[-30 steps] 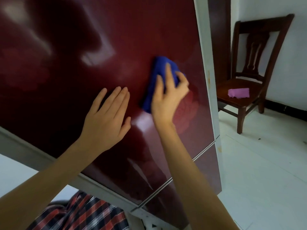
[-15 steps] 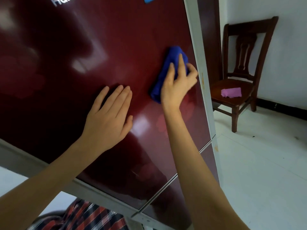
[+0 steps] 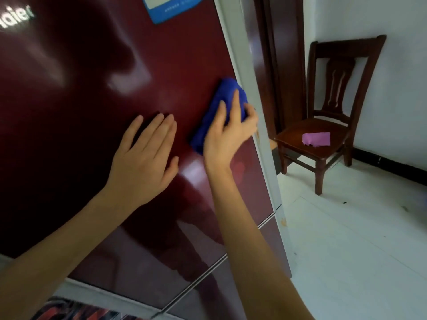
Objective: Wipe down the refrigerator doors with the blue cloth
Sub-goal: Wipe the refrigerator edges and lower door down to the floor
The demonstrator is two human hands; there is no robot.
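Observation:
A glossy dark red refrigerator door [image 3: 97,77] fills the left and middle of the head view. My right hand [image 3: 227,132] presses a bunched blue cloth [image 3: 217,107] against the door close to its right edge, the fingers curled over the cloth. My left hand [image 3: 145,160] lies flat on the door just left of the cloth, fingers straight and together. A seam [image 3: 265,224] below my arms separates the upper door from a lower one.
A pale grey frame strip [image 3: 251,93] runs down the door's right edge. A blue sticker [image 3: 171,8] sits near the top. To the right, a dark wooden chair [image 3: 332,93] holds a pink cloth [image 3: 316,139] on a white tiled floor [image 3: 358,250].
My right hand has slid the blue cloth rightward to the door's right edge. The view has shifted, showing the sticker and brand lettering. My left hand stays flat on the door.

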